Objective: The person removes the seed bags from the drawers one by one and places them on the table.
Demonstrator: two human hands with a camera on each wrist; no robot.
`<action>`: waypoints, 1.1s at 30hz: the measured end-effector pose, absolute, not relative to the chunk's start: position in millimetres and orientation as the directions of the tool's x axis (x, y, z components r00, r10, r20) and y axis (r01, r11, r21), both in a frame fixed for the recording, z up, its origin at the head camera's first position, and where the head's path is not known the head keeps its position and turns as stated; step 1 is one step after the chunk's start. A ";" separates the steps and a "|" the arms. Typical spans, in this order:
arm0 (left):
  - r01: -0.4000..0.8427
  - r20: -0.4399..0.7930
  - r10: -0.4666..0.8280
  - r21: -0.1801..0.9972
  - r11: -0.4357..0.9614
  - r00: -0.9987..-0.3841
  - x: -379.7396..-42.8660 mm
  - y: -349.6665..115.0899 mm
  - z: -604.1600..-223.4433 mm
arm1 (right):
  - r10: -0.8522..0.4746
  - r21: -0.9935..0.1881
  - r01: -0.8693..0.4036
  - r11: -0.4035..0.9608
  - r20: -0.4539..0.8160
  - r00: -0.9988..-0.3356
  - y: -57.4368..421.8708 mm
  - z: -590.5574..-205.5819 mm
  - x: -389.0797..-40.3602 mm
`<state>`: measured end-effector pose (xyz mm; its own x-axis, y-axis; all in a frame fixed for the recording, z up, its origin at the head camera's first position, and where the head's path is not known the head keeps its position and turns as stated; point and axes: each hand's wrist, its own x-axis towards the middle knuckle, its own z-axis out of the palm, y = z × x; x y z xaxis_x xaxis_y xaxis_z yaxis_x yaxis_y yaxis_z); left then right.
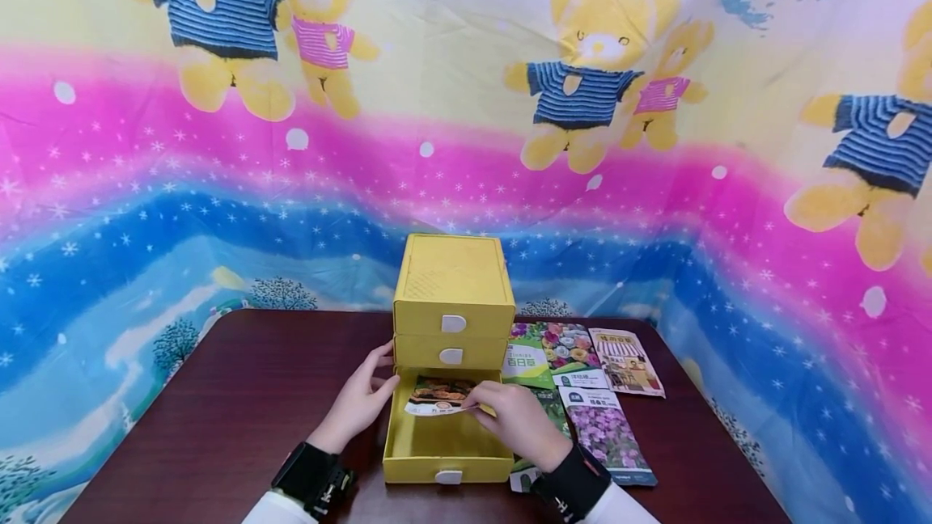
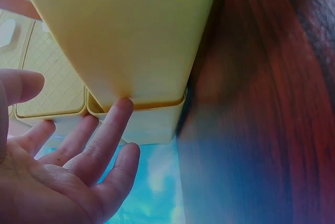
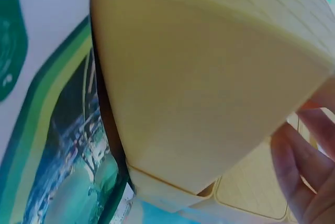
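Note:
A yellow cabinet of stacked drawers (image 1: 453,269) stands on the table, its bottom drawer (image 1: 451,439) pulled out toward me. Over that drawer, my right hand (image 1: 520,419) pinches the right edge of a seed packet (image 1: 437,396) with a dark picture and white lower part. The right wrist view catches only the curled fingers (image 3: 309,161) above the drawer's side; the packet is hidden there. To the left, my left hand (image 1: 358,401) rests its fingertips on the cabinet's side. In the left wrist view these fingers (image 2: 104,140) are spread and hold nothing.
Several seed packets lie right of the cabinet: a green one (image 1: 527,366), one with mixed flowers (image 1: 571,350), a beige one (image 1: 628,362) and one with purple flowers (image 1: 607,435). More lie partly under my right arm. A printed bear curtain (image 1: 451,103) hangs behind the table (image 1: 277,395).

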<state>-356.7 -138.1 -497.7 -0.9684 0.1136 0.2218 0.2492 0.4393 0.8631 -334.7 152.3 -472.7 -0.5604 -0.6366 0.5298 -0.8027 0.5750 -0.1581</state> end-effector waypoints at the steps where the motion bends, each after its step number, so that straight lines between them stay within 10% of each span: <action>1: 0.251 0.224 0.113 0.863 0.439 -0.968 -356.7 -138.3 -497.8 | -0.627 -0.160 -0.807 0.568 0.551 -0.551 153.2 -472.6 -334.5; 23: 0.248 0.217 0.121 0.871 0.423 -0.969 -354.1 -139.7 -496.6 | -0.513 -0.172 -0.847 0.502 0.730 -0.452 170.3 -452.8 -323.8; 33: 0.250 0.215 0.129 0.875 0.415 -0.968 -354.1 -140.1 -496.3 | -0.416 -0.072 -0.882 0.465 0.862 -0.289 191.3 -456.3 -333.5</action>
